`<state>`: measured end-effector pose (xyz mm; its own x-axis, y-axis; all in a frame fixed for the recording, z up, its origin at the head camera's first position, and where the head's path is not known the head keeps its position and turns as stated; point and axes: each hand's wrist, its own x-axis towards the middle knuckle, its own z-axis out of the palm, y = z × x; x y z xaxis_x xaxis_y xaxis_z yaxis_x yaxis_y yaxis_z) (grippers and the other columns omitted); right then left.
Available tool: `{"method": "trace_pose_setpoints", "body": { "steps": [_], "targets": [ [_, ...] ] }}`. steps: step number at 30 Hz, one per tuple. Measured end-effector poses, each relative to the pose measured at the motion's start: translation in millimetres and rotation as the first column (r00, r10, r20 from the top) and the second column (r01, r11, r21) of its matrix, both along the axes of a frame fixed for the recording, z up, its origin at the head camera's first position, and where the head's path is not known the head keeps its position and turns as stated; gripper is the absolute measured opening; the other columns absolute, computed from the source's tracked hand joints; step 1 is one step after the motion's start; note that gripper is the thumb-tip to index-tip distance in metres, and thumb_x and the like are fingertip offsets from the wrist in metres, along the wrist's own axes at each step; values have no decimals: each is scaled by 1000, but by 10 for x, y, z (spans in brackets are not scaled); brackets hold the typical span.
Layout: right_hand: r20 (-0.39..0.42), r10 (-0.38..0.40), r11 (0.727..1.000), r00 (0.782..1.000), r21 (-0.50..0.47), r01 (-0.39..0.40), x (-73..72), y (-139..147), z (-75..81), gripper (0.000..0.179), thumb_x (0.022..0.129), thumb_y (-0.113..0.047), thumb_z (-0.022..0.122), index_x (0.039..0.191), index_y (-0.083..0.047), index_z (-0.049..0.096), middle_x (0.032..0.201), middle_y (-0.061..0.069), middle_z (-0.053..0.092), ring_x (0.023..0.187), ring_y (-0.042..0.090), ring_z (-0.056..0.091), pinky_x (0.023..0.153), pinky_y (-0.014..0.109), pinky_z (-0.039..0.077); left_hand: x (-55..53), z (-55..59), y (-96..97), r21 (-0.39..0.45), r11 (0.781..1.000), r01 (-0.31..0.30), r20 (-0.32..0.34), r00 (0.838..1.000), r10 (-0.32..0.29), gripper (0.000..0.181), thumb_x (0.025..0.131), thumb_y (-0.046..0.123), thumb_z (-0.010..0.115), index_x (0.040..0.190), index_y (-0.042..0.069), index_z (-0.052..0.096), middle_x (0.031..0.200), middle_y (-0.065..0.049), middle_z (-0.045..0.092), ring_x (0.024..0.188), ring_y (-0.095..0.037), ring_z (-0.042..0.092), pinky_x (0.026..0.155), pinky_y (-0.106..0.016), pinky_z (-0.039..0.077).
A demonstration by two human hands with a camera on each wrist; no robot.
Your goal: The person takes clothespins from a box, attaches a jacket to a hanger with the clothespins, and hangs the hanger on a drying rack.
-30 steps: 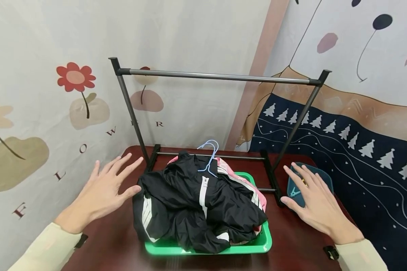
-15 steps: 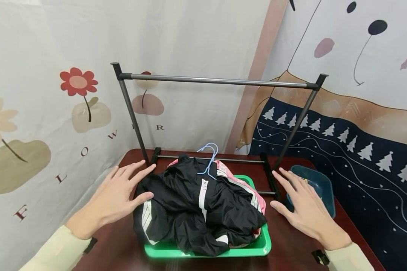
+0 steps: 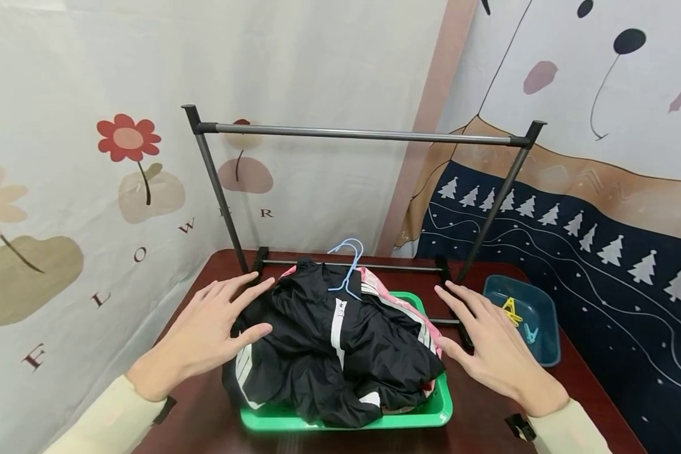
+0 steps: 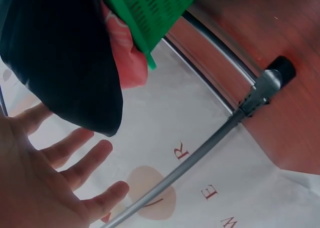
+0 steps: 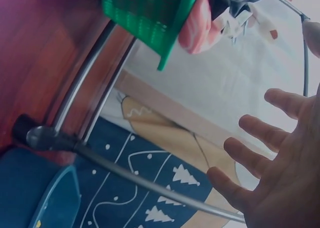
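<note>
A black jacket [image 3: 312,334] with a white zip and white stripes lies heaped in a green basket [image 3: 425,419]. A blue hanger [image 3: 349,271] pokes up from its collar. Pink clothing [image 3: 383,287] shows from under the jacket. My left hand [image 3: 204,334], fingers spread, hovers at the jacket's left side; in the left wrist view the black cloth is close to the fingertips, and contact is unclear. The right hand [image 3: 490,347] is held with its fingers extended by the right side of the basket and holds nothing.
Behind the basket stands a metal clothes rack [image 3: 352,132] with slanted uprights and black feet. A dark blue tray [image 3: 547,340] to the right holds a yellow clip [image 3: 512,311] and a light blue clip [image 3: 530,333]. Printed fabric hangs around the brown table [image 3: 193,403].
Both hands have moved inward, nearer to the jacket from either side. The clips in the tray have come into plain view as the right hand shifted left.
</note>
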<state>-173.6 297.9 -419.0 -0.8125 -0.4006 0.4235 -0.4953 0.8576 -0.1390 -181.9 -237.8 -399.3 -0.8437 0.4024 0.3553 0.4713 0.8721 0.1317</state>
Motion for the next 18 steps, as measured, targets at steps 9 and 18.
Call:
{"method": "trace_pose_setpoints", "body": {
  "steps": [9,18],
  "targets": [
    [31,31,999,999,-11,-31,-16,-177,40,90,108,-57,78,184,-37,35,187,7,42,161,41,52,123,76,48,-54,-16,83,11,1000,-2,8,1000,2,77,112,70,68,179,40,45,177,-9,53,154,-44,61,124,-73,44],
    [6,90,996,996,-26,-90,-27,-321,27,87,107,-57,80,182,-34,41,184,6,48,157,37,56,117,70,53,-108,-52,140,7,1000,1,-9,1000,-1,75,111,66,72,176,36,52,165,-10,62,146,-40,66,117,-70,50]
  ]
}}
